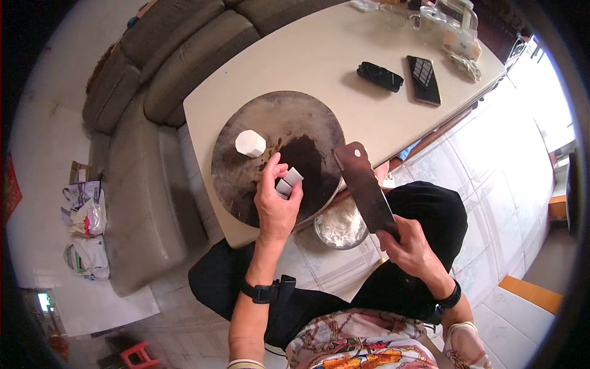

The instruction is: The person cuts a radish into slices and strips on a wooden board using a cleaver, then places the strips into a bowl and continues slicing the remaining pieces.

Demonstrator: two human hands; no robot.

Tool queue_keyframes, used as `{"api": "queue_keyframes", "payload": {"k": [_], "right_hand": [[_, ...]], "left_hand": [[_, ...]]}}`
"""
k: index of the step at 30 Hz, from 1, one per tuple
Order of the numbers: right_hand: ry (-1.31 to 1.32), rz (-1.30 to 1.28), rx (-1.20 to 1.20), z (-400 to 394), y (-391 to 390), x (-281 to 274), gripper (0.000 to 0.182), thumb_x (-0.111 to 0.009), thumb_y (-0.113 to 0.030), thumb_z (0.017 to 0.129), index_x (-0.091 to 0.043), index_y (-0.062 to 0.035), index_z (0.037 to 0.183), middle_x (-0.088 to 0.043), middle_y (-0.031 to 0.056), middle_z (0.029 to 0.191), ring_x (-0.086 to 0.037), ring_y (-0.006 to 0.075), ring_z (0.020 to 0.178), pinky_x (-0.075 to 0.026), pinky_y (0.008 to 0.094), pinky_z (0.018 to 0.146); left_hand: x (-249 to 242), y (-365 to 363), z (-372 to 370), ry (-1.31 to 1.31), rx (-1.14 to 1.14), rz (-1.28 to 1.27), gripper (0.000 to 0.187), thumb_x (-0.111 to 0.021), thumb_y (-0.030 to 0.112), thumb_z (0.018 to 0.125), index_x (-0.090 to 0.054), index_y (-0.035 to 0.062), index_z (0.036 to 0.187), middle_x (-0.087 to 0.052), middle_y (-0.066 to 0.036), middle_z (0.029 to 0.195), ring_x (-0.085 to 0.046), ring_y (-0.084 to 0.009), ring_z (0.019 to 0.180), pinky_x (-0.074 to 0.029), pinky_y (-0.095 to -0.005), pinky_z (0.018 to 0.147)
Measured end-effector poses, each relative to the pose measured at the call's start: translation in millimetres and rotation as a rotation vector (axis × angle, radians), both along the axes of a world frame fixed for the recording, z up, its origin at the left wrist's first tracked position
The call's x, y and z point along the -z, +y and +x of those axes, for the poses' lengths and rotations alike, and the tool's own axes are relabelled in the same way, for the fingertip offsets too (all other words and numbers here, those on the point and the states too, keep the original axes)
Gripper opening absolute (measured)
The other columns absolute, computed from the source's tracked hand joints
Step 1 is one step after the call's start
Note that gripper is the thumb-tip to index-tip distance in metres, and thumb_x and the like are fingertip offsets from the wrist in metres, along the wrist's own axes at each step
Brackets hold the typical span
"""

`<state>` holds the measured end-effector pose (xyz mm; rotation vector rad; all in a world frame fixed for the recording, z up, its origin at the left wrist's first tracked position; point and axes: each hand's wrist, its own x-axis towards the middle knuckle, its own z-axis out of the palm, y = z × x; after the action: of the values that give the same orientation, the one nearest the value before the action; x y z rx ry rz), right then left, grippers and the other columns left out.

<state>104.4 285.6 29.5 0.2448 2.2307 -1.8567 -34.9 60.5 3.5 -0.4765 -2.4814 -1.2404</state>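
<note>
My left hand [276, 206] is closed around pale cut blocks [289, 182], which look like white radish, over the round dark chopping board [279, 111]. Thumb and fingers grip the blocks from either side. A larger white radish chunk [250, 143] with trimmed sides sits on the board, left of and beyond that hand. In my right hand [407, 247] is a cleaver [365, 190], gripped by its handle and held off the board's right edge, its wide dark blade pointing away from me. Below the blade, a bowl [319, 237] holds white shreds [342, 222].
The board rests on a cream table [307, 58]. Farther along lie a black case [380, 77], a phone [423, 80], a crumpled cloth [465, 66] and a clear jug [432, 21]. A grey sofa [157, 203] borders the left side. Bags [89, 218] stand beyond it.
</note>
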Motion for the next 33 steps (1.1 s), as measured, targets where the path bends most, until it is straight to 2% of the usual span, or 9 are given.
{"api": "queue_keyframes", "payload": {"k": [2, 3, 5, 8, 11, 13, 20, 29, 33], "right_hand": [[0.116, 0.079, -0.020, -3, 0, 5, 0.017, -0.056, -0.007, 0.086, -0.052, 0.0066, 0.078, -0.052, 0.0163, 0.056, -0.047, 0.0224, 0.047, -0.037, 0.0373, 0.047], [0.120, 0.091, -0.020, -5, 1, -1, 0.017, -0.056, -0.007, 0.086, -0.052, 0.0066, 0.078, -0.052, 0.0163, 0.056, -0.047, 0.0224, 0.047, -0.037, 0.0373, 0.047], [0.144, 0.261, -0.150, -12, 4, -22, 0.012, -0.055, -0.006, 0.085, -0.055, 0.0064, 0.086, -0.053, 0.0196, 0.057, -0.052, 0.0332, 0.049, -0.041, 0.0411, 0.049], [0.369, 0.448, -0.206, -24, -5, -57, 0.018, -0.055, -0.003, 0.081, -0.056, 0.0057, 0.097, -0.053, 0.0196, 0.057, -0.055, 0.0384, 0.053, -0.044, 0.0440, 0.050], [0.452, 0.569, -0.273, -38, -22, -56, 0.031, -0.054, 0.000, 0.077, -0.054, 0.0057, 0.107, -0.054, 0.0201, 0.057, -0.058, 0.0390, 0.057, -0.047, 0.0455, 0.052], [0.421, 0.589, -0.262, -49, -36, -51, 0.028, -0.055, 0.000, 0.074, -0.053, 0.0073, 0.100, -0.054, 0.0206, 0.057, -0.059, 0.0386, 0.057, -0.046, 0.0458, 0.052], [0.426, 0.742, -0.330, -55, -71, -49, 0.040, -0.056, 0.003, 0.072, -0.050, 0.0082, 0.111, -0.054, 0.0184, 0.057, -0.057, 0.0371, 0.054, -0.044, 0.0438, 0.048], [0.339, 0.761, -0.321, -47, -55, -46, 0.036, -0.055, 0.001, 0.075, -0.050, 0.0070, 0.110, -0.054, 0.0187, 0.058, -0.058, 0.0379, 0.056, -0.044, 0.0448, 0.049], [0.340, 0.756, -0.369, -49, -56, -49, 0.031, -0.056, 0.004, 0.072, -0.049, 0.0049, 0.102, -0.053, 0.0171, 0.056, -0.057, 0.0374, 0.055, -0.043, 0.0443, 0.048]], "left_hand": [[-2, 0, 3, -0.019, -0.005, 0.021, 0.060, -0.070, -0.004, 0.071, -0.049, 0.0041, 0.126, -0.063, -0.014, 0.103, -0.062, -0.0213, 0.090, -0.049, -0.0344, 0.083], [-5, 0, 4, 0.010, -0.015, -0.041, 0.053, -0.071, -0.002, 0.072, -0.052, 0.0038, 0.121, -0.063, -0.013, 0.103, -0.062, -0.0238, 0.092, -0.049, -0.0360, 0.084], [-8, -5, 4, 0.041, -0.023, -0.094, 0.046, -0.071, -0.001, 0.073, -0.056, 0.0034, 0.116, -0.063, -0.013, 0.103, -0.062, -0.0263, 0.094, -0.049, -0.0377, 0.085], [-9, -24, 5, 0.260, 0.157, -0.247, 0.022, -0.067, 0.001, 0.077, -0.065, 0.0032, 0.098, -0.062, -0.011, 0.104, -0.059, -0.0315, 0.098, -0.048, -0.0410, 0.086], [-3, -32, -4, 0.311, 0.260, -0.311, 0.022, -0.064, 0.000, 0.077, -0.065, 0.0026, 0.099, -0.060, -0.011, 0.106, -0.057, -0.0313, 0.100, -0.046, -0.0410, 0.085], [-1, -33, -5, 0.287, 0.293, -0.304, 0.022, -0.063, 0.000, 0.078, -0.065, 0.0028, 0.100, -0.060, -0.011, 0.106, -0.057, -0.0318, 0.100, -0.046, -0.0413, 0.085], [-4, -28, -6, 0.249, 0.290, -0.306, 0.021, -0.066, -0.004, 0.074, -0.066, 0.0007, 0.094, -0.061, -0.015, 0.101, -0.058, -0.0345, 0.097, -0.048, -0.0416, 0.084], [1, -19, 3, 0.147, 0.170, -0.175, 0.019, -0.062, -0.001, 0.076, -0.066, 0.0004, 0.095, -0.059, -0.014, 0.100, -0.056, -0.0330, 0.095, -0.046, -0.0415, 0.083], [1, -17, 5, 0.137, 0.144, -0.157, 0.020, -0.063, -0.001, 0.076, -0.065, -0.0001, 0.096, -0.059, -0.015, 0.101, -0.056, -0.0331, 0.095, -0.046, -0.0411, 0.083]]}}
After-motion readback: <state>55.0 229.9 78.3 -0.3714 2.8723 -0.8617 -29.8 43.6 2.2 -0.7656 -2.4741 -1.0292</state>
